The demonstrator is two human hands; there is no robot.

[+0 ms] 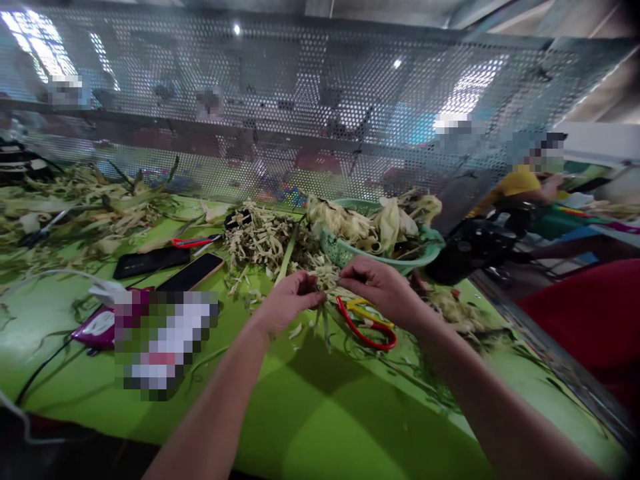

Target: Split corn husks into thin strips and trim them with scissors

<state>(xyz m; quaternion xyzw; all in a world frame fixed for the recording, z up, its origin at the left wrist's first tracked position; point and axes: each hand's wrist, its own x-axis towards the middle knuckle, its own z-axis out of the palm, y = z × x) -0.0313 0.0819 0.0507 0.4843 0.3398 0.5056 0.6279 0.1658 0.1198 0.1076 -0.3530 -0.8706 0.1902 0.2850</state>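
Observation:
My left hand (287, 301) and my right hand (383, 288) meet over the green table (310, 413), both with fingers pinched together on a bundle of pale dry husk strips (325, 275). Thin green strands hang down from the bundle between the hands. Red-handled scissors (367, 327) lie on the table just below my right hand, with a yellow-handled tool beside them. A heap of cut husk pieces (265, 240) lies just beyond my left hand.
A green plastic basket (345, 252) full of husks stands behind my hands. Two phones (193, 272) and a second red-handled tool (193, 242) lie at left, with a pink packet (97, 327). A perforated metal screen (300, 113) backs the table. A person in yellow (520, 183) sits at right.

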